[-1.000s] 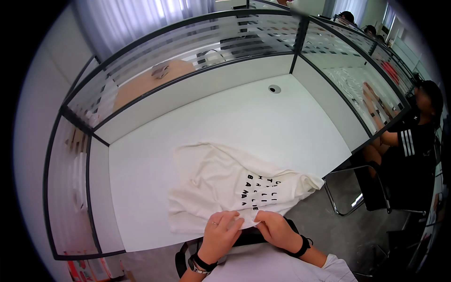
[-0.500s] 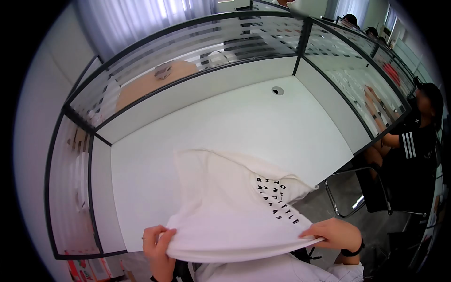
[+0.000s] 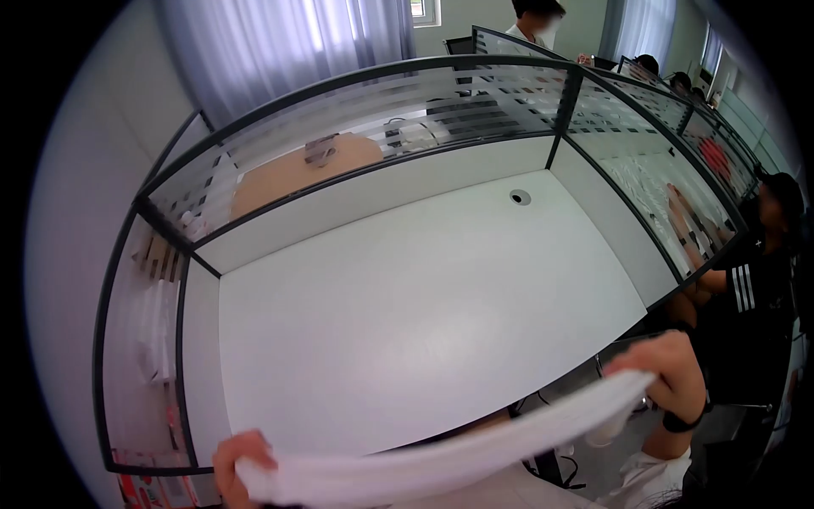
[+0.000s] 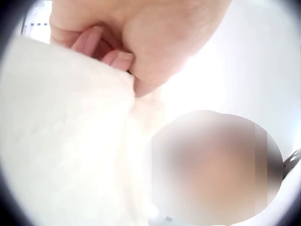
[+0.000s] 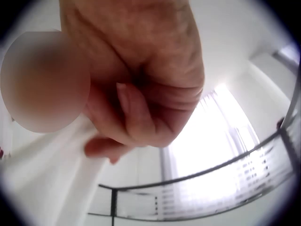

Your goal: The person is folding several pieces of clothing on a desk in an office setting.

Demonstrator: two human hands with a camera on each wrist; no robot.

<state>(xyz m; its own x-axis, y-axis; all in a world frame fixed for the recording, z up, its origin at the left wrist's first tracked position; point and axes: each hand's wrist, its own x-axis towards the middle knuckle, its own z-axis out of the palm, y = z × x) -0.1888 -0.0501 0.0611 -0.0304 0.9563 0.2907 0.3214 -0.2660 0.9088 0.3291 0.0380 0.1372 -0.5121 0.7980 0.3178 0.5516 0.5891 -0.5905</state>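
Note:
A white shirt point(image 3: 458, 462) is stretched as a long, blurred band in front of the body, off the desk and slanting up to the right. At its lower left end, my left hand point(image 3: 240, 462) grips the cloth; my right hand point(image 3: 676, 373) pinches the other end, higher up. In the left wrist view, curled fingers of the left hand point(image 4: 174, 33) hold a corner of the shirt point(image 4: 61, 127). The right wrist view has the right hand point(image 5: 141, 52) with folded fingers, and shirt cloth point(image 5: 51, 179) hanging from them. The shirt's black lettering is hidden.
A white desk point(image 3: 424, 297) with a round cable hole point(image 3: 520, 198) lies beyond the hands. Black-framed partitions point(image 3: 365, 93) enclose its back and sides. At the right, a person in black point(image 3: 759, 280) sits beyond the partition. Red-and-white boxes point(image 3: 161, 490) stand low at the left.
Both hands have moved apart and lifted the shirt off the desk, the right hand rising most. The printed front no longer shows. The head view has tilted upward.

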